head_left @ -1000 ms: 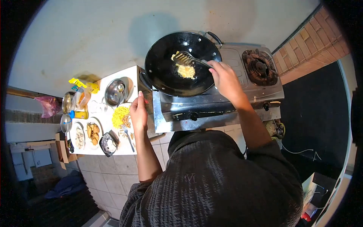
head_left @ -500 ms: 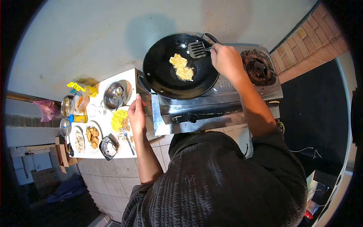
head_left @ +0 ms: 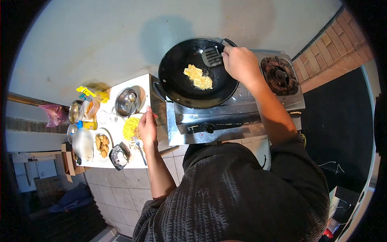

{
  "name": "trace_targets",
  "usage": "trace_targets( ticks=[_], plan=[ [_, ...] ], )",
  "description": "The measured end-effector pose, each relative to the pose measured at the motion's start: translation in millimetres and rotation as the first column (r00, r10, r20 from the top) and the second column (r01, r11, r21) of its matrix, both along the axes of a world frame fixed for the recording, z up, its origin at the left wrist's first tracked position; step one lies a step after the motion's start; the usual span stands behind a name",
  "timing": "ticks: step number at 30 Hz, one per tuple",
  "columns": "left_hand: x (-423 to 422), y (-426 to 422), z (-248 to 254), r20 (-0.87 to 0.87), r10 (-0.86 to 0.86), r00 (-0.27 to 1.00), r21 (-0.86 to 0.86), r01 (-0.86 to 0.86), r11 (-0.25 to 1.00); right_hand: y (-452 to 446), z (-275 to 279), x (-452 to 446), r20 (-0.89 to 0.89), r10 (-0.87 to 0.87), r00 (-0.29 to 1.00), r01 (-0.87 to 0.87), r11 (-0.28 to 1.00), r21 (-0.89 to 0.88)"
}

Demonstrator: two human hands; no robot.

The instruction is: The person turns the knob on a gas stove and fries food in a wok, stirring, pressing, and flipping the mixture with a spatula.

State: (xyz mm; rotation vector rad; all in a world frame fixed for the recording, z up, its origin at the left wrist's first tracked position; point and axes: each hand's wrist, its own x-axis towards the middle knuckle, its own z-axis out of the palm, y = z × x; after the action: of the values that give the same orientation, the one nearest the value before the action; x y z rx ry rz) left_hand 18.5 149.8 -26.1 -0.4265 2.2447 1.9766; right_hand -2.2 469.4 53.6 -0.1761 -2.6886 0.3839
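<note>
White, the rectangular table (head_left: 141, 79) fills the left side, its right edge running down just short of the stove. On it, left to right, lie a blurred white oval shape (head_left: 82, 144), golden-brown food pieces (head_left: 102, 145), a square black bowl (head_left: 119, 163) near the front edge, a round steel bowl (head_left: 117, 105) and a mound of yellow food (head_left: 131, 128).

The person's left hand (head_left: 148, 131) is raised at the table's right edge, beside the yellow food, thumb pointing up and fingers curled inward; whether it holds anything cannot be told, though a bit of red shows at its side. A metal fork (head_left: 140, 151) lies just beside the wrist. Between this hand and the wok's looped left handle (head_left: 160, 92) is a narrow gap.

The large round black metal wok (head_left: 171, 74) sits on a silver steel gas stove (head_left: 242, 97). A ragged pale-yellow piece of fried food (head_left: 197, 77) lies near its middle, dark metal showing all round it. Above and right of the food, apart from it, is the slotted black spatula (head_left: 211, 57).

The person's right hand (head_left: 241, 66) reaches over the wok's right rim, back upward, fingers closed round the spatula's handle, forearm slanting up from the lower right. Farther right is a rusty round burner (head_left: 281, 75), then a brick wall (head_left: 328, 44).
</note>
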Motion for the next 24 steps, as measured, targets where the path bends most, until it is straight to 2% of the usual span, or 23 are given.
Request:
trace_targets(
  ticks=[3, 5, 8, 14, 18, 20, 24],
  plan=[
    [-3, 5, 0, -0.015, 0.002, 1.000, 0.008, -0.002, 1.000, -2, -3, -8, -0.065, 0.051, 0.997, -0.050, 0.999, 0.018],
    [-4, 8, 2, -0.029, -0.016, 0.999, 0.001, 0.016, 1.000, -3, -14, -15, -0.114, 0.155, 0.981, -0.162, 0.985, -0.060],
    [-3, 14, 7, -0.038, -0.026, 0.999, -0.031, 0.024, 0.999, -9, -24, -15, -0.133, 0.220, 0.966, -0.234, 0.967, -0.100],
    [-3, 7, -4, -0.013, -0.021, 1.000, -0.036, 0.020, 0.999, -9, -26, 8, -0.045, 0.218, 0.975, -0.220, 0.974, -0.053],
    [1, 8, -4, 0.013, -0.005, 1.000, -0.066, 0.006, 0.998, -5, -28, 13, -0.114, 0.187, 0.976, -0.191, 0.981, -0.023],
    [0, 9, -3, -0.001, -0.007, 1.000, -0.068, 0.007, 0.998, -7, -32, 10, -0.196, 0.194, 0.961, -0.214, 0.973, -0.087],
    [0, 11, 1, -0.012, -0.017, 1.000, -0.054, 0.016, 0.998, -15, -41, 8, -0.203, 0.232, 0.951, -0.256, 0.961, -0.101]
  ],
)
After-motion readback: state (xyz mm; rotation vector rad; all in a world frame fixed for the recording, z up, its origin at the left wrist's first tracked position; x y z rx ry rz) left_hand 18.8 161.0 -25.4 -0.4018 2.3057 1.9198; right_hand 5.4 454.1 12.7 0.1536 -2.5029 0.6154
